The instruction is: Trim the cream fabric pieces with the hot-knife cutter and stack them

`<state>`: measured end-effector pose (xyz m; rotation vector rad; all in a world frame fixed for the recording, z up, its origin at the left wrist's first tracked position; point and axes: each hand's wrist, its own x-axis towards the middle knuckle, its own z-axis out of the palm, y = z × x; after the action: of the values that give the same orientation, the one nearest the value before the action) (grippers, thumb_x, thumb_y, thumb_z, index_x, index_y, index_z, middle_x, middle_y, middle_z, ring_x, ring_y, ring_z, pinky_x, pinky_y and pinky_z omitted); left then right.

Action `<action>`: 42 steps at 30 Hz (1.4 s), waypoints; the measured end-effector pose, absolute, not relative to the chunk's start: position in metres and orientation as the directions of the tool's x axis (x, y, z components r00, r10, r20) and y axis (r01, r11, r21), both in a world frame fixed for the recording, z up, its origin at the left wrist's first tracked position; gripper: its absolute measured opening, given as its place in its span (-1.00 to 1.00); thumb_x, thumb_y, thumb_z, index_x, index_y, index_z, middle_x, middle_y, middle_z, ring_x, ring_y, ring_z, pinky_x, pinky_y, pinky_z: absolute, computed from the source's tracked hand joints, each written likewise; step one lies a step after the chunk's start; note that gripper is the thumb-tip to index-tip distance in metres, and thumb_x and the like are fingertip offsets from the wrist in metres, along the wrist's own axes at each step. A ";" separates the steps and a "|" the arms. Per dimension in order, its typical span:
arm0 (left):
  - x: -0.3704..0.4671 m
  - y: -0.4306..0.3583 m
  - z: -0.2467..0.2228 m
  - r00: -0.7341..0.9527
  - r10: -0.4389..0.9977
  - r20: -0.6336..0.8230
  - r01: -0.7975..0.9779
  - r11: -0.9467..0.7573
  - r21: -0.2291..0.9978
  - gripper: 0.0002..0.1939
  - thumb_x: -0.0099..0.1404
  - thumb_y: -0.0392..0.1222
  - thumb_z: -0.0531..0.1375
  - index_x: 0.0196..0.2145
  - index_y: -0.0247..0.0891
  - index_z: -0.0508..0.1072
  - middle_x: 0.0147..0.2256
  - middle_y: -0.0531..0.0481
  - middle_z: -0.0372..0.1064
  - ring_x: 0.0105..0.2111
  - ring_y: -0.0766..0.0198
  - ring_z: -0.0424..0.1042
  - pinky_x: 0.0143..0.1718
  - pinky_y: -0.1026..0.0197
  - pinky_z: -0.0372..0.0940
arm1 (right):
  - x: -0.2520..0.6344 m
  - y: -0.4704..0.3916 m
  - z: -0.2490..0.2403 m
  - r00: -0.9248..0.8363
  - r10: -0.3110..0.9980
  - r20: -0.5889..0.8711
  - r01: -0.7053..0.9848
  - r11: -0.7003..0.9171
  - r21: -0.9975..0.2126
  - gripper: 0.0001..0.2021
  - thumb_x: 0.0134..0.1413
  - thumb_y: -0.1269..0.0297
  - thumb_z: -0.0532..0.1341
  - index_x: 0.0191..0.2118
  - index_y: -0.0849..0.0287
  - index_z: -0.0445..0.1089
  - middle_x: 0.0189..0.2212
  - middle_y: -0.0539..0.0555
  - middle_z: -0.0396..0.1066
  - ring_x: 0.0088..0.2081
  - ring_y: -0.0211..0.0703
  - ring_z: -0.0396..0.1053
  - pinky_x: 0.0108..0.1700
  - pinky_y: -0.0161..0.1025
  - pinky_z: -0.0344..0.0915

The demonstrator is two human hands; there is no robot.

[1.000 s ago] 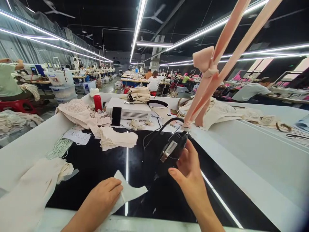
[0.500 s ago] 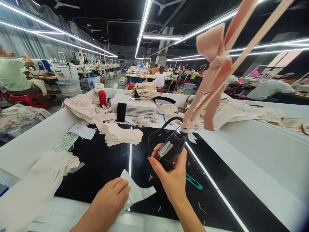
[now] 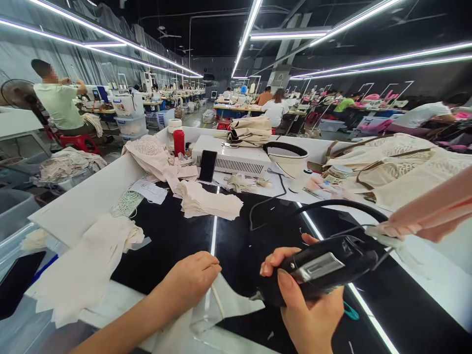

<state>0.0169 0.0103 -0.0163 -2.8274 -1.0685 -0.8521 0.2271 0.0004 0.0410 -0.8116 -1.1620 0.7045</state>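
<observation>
My left hand (image 3: 195,278), its fingers curled together, pinches a translucent white fabric piece (image 3: 236,301) on the black tabletop. A narrow pale strip lies along that piece near my fingers. My right hand (image 3: 309,305) is wrapped around a black corded hand tool (image 3: 332,268) with a silver plate on its side. The tool is tilted nearly level, its small pointed metal tip close to the fabric's right part; I cannot tell if they touch. Pink cloth straps (image 3: 435,211) are tied to its rear end. A teal plastic clip (image 3: 351,310) lies partly hidden behind my right hand.
Cream fabric pieces are stacked at mid-table (image 3: 212,199) and at left (image 3: 88,265). Behind stand a phone (image 3: 208,165), a white vented box (image 3: 232,156) and a red bottle (image 3: 179,142). Lace garments (image 3: 398,157) lie at right. People sew in the background.
The tool has swung from steeply upright to nearly level, its strapped end going right and down. My left hand stays on the fabric piece. The view has shifted left.
</observation>
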 end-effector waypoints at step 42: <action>0.006 -0.006 -0.026 0.562 0.679 0.473 0.610 -0.726 0.318 -0.74 0.50 -0.41 -0.01 -0.06 -0.34 0.47 -0.08 -0.17 0.48 -0.09 0.20 0.52 -0.02 0.17 0.52 | 0.161 0.042 0.037 0.201 0.845 0.496 -0.297 0.535 -0.791 -0.57 0.14 0.25 0.38 0.08 -0.02 0.28 -0.41 -0.09 0.42 -0.50 -0.23 0.40 -0.43 -0.21 0.39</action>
<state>0.0057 -0.0064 -0.0261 -2.8790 -1.1934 -0.9550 0.1614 0.0424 0.0369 -0.6122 -1.0901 0.8711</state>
